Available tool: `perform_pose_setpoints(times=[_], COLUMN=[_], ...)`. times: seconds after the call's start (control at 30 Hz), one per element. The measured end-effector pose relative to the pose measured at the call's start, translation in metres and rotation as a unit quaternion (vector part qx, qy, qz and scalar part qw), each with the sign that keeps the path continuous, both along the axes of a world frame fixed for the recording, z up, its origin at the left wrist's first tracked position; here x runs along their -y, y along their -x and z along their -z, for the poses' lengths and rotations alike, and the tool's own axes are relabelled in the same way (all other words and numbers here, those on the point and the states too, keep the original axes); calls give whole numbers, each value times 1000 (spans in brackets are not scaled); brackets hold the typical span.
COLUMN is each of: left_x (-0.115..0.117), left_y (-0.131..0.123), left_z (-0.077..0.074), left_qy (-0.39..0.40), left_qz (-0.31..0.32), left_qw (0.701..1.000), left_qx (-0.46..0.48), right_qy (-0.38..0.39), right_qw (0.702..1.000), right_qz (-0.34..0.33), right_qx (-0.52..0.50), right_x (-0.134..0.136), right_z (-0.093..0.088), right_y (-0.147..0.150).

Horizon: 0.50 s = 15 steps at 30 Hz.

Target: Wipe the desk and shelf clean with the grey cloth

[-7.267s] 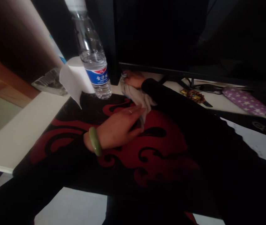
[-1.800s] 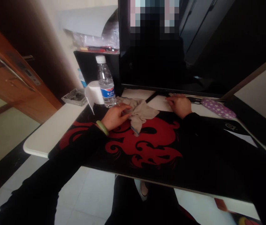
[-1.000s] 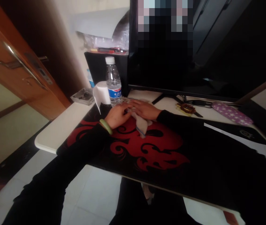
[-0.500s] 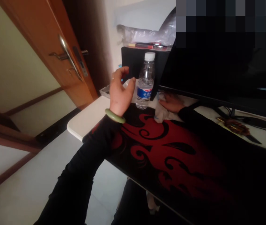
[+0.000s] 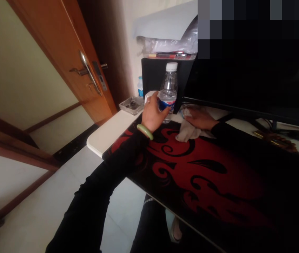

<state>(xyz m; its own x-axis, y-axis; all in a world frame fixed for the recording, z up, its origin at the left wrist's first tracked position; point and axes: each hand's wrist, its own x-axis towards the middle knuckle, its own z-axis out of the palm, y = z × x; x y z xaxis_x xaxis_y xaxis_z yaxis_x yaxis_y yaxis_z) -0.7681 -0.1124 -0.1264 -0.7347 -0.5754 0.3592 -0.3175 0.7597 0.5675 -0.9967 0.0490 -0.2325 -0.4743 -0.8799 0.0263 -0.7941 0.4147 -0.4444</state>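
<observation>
My left hand [image 5: 153, 113], with a green bangle at the wrist, curves round the label of a clear plastic water bottle [image 5: 169, 86]. The bottle stands upright with its white cap on, partly filled, at the far edge of a black and red desk mat [image 5: 215, 158]. To the right, under the monitor's lower edge, my right hand [image 5: 200, 118] is closed over a crumpled pale cloth [image 5: 187, 131]. Part of the cloth hangs onto the mat; the fingertips are partly hidden in it.
A glass ashtray [image 5: 131, 105] sits at the desk's left end, near a small blue-labelled bottle [image 5: 140, 86]. A black monitor [image 5: 252, 80] spans the back right, beside a black box [image 5: 153, 75]. Beads [image 5: 278, 142] and cables lie beneath the screen. A wooden door [image 5: 67, 45] stands open on the left.
My left hand has moved right and closed round the bottle, where before it was apart from it with fingers spread. My right hand stays at the cloth. The view has shifted slightly.
</observation>
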Motion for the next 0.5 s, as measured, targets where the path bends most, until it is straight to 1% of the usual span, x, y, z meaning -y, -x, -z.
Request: perform_pose_setpoints(times=[0.07,0.13,0.23,0.33,0.5], left_x=[2,4,4,0,-8], left_y=[2,5,9,14,19], left_z=[2,5,10,16,24], left_qy=[6,18,38,32,-10], left_qz=[1,-1,-10,-16,-35], left_qw=[1000,1000,999,999,998], left_qx=[8,16,15,-7,-58], right_qy=[-1,-2,-29,-40,-29], right_qw=[999,998,995,994,995], right_qz=[39,64,88,76,-18], right_qx=[5,17,45,65,88], right_x=[19,34,43,36,7], right_z=[-2,-7,-16,-28,-51], right_y=[2,1,-6,-21,-59])
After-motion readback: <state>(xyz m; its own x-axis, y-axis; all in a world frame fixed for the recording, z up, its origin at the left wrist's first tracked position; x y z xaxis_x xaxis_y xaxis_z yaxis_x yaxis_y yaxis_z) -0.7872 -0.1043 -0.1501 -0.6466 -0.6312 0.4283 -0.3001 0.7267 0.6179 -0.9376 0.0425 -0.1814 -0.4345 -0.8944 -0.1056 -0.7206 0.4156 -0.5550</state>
